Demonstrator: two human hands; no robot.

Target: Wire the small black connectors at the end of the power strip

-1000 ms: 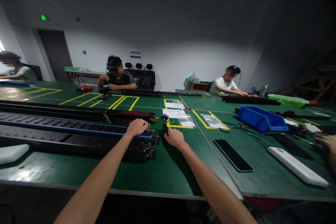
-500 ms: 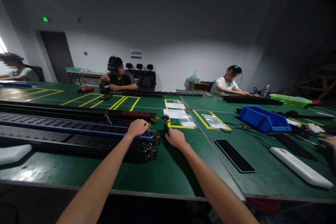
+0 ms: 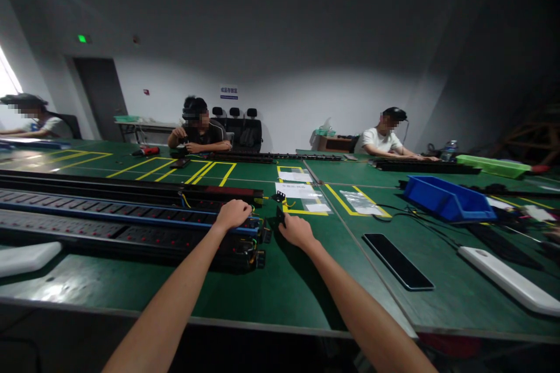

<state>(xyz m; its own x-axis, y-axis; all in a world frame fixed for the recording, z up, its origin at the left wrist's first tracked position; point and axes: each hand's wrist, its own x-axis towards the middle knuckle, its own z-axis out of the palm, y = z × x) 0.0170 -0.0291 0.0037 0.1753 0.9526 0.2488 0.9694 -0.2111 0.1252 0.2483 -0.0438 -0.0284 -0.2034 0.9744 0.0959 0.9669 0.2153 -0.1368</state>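
While a phone lies lower right on the green surface, the front strip runs from the left edge to just below centre. Mid-frame, the left hand lies over the end of the blue-edged strip; I cannot tell whether its grip is closed on anything. Just right of the strip ends, the right hand has its grip pinched on a small black plate. The step in hand looks like fitting plate to strip end; the next move probably calls for squaring the plate up, wires clear, strip steady. Just beyond sits a bracket.
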